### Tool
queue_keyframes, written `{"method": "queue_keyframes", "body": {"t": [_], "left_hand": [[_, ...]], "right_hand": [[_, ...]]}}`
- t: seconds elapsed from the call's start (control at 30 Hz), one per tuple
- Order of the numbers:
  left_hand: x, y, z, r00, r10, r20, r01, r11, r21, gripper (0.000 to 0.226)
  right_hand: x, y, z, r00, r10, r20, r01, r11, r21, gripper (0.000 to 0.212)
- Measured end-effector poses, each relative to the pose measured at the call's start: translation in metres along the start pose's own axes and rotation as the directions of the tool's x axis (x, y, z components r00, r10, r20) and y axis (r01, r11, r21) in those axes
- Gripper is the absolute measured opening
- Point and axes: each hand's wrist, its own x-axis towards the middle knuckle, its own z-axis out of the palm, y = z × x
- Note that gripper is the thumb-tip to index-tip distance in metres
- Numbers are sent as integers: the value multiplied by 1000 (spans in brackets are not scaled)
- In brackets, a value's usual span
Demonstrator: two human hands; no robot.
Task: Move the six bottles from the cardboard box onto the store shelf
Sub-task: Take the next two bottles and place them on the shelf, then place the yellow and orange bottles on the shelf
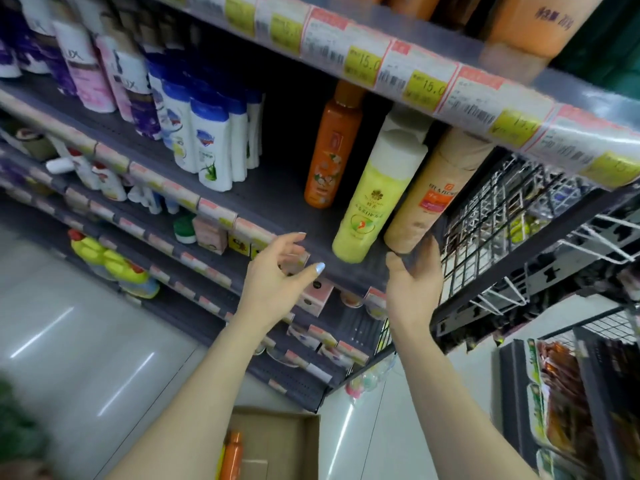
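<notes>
Three bottles stand on the grey store shelf (277,202): an orange bottle (332,150) further back, a yellow bottle (370,199) with a white cap at the front, and a tan bottle (433,192) to its right. My right hand (414,289) is just below the tan bottle, thumb and fingertips touching its base at the shelf edge. Fingers spread, my left hand (277,271) hovers empty in front of the shelf lip, left of the yellow bottle. On the floor below lies the cardboard box (294,441), with an orange bottle (232,455) partly hidden behind my left forearm.
White and blue bottles (207,140) and pink and purple ones (90,71) fill the shelf's left part. A price-tag rail (415,77) on the shelf above overhangs the bottle tops. A wire rack (502,220) stands right of the shelf. Lower shelves hold small goods.
</notes>
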Motion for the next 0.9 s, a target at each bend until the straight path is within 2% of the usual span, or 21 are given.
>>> {"method": "queue_keyframes", "body": {"t": [0.1, 0.23, 0.37, 0.43, 0.5, 0.63, 0.7, 0.77, 0.83, 0.9], "left_hand": [[-15, -22, -13, 998, -57, 3, 57, 998, 20, 45], [-40, -73, -29, 979, -202, -10, 202, 979, 17, 43], [-72, -144, -39, 910, -408, -76, 407, 913, -18, 37], [-91, -191, -41, 852, -511, -113, 510, 859, -44, 33], [-109, -244, -40, 784, -606, -135, 605, 794, -49, 28], [-142, -364, -22, 616, -768, -175, 777, 629, -24, 24], [-158, -430, -9, 523, -831, -190, 844, 535, -17, 37], [-173, -495, 2, 469, -857, -213, 881, 472, 40, 45], [-182, -555, 12, 448, -865, -228, 894, 427, 137, 48], [-186, -611, 23, 465, -853, -236, 879, 415, 233, 48]], "right_hand": [[-48, 15, 2, 999, 34, 8, -35, 994, 103, 51], [-92, 55, 9, 990, 61, 128, -68, 997, 47, 22], [-119, 118, 25, 924, 233, 303, -237, 971, -23, 19], [-127, 162, 37, 838, 348, 421, -316, 938, -146, 20], [-135, 217, 48, 703, 486, 519, -367, 873, -320, 23], [-154, 349, 68, 413, 739, 532, -412, 673, -615, 26], [-167, 419, 77, 341, 810, 476, -410, 584, -700, 30], [-184, 486, 87, 297, 868, 397, -422, 492, -761, 39], [-203, 550, 99, 257, 899, 355, -418, 434, -798, 47], [-224, 605, 114, 234, 908, 347, -396, 415, -819, 50]]}}
